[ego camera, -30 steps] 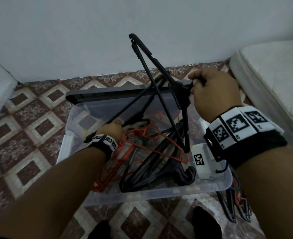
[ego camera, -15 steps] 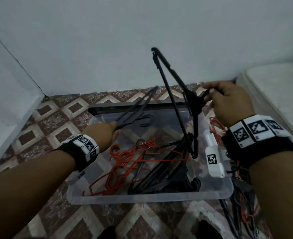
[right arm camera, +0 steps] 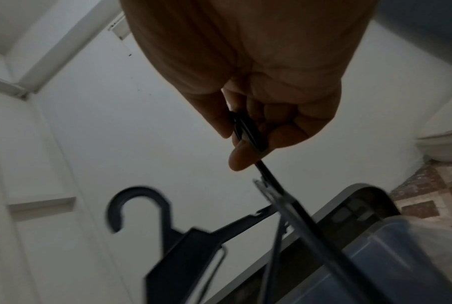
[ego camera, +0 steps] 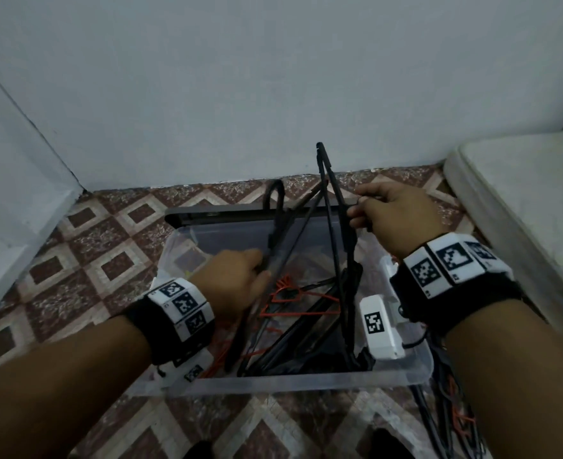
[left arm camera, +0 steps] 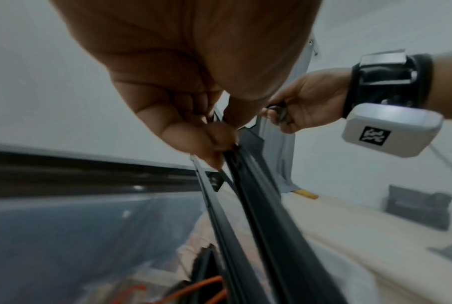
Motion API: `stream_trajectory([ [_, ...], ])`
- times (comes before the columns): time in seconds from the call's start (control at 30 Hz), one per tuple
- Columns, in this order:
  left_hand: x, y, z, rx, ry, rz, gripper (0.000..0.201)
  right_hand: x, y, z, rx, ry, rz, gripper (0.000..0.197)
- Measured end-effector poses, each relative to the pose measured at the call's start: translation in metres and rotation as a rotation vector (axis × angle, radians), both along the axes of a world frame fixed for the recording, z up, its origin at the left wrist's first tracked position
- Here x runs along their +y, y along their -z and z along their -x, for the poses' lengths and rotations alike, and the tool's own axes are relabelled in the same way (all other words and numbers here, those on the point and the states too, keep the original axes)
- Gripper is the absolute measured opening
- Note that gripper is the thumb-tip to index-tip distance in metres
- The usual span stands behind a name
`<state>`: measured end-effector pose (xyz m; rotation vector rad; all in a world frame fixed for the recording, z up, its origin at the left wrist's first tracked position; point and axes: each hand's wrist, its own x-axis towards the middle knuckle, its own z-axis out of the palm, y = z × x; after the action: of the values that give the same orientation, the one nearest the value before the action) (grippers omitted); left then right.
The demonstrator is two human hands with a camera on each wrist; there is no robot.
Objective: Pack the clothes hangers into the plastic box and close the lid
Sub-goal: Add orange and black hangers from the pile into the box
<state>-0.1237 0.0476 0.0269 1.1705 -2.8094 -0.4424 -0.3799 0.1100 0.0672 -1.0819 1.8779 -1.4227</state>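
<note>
Now your left hand (ego camera: 237, 283) and right hand (ego camera: 394, 215) each grip a black hanger (ego camera: 334, 207) tight, standing tall over the middle of the plastic box (ego camera: 273, 380), so next lay them flat inside before you close the lid (ego camera: 213, 216).

The head view looks forward and down from above both forearms onto the clear plastic box (ego camera: 273, 380) on the tiled floor (ego camera: 84, 260), with the wall behind. The left wrist view sits very close under the left hand (left arm camera: 188, 86), facing along its fingers across to the right hand (left arm camera: 305, 105). The right wrist view looks upward past the right hand (right arm camera: 266, 86) toward a black hanger (right arm camera: 167, 236), also visible from the head view.
</note>
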Motion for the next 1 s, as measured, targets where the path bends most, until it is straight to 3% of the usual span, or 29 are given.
stream_trajectory([
  [0.2,0.034,0.017,0.054,0.065,0.084,-0.133,0.036,0.0,-0.001,-0.039,-0.015,-0.058,-0.008,0.012],
  [0.37,0.042,0.038,0.087,0.111,0.136,-0.122,0.033,0.003,-0.007,-0.037,-0.028,0.05,0.006,0.022],
  [0.53,0.049,0.047,0.103,0.221,0.221,-0.116,0.022,0.01,-0.009,-0.041,0.155,0.073,-0.12,0.046],
  [0.63,0.05,0.052,0.114,0.201,0.177,-0.191,0.015,0.009,-0.012,-0.039,0.303,0.118,-0.17,0.032],
  [0.7,0.054,0.048,0.116,0.167,0.23,-0.134,0.014,0.01,-0.018,-0.033,0.344,0.162,-0.174,0.023],
  [0.77,0.052,0.042,0.112,0.245,0.312,-0.096,0.022,0.013,-0.024,-0.023,0.326,0.178,-0.147,0.024],
  [0.87,0.019,0.045,0.094,0.297,0.067,-0.169,0.056,0.022,-0.032,-0.009,0.259,0.142,-0.08,0.017],
  [1.0,-0.062,0.097,0.054,0.049,-0.198,-0.144,0.043,0.031,-0.036,-0.008,0.322,-0.011,-0.092,0.002],
])
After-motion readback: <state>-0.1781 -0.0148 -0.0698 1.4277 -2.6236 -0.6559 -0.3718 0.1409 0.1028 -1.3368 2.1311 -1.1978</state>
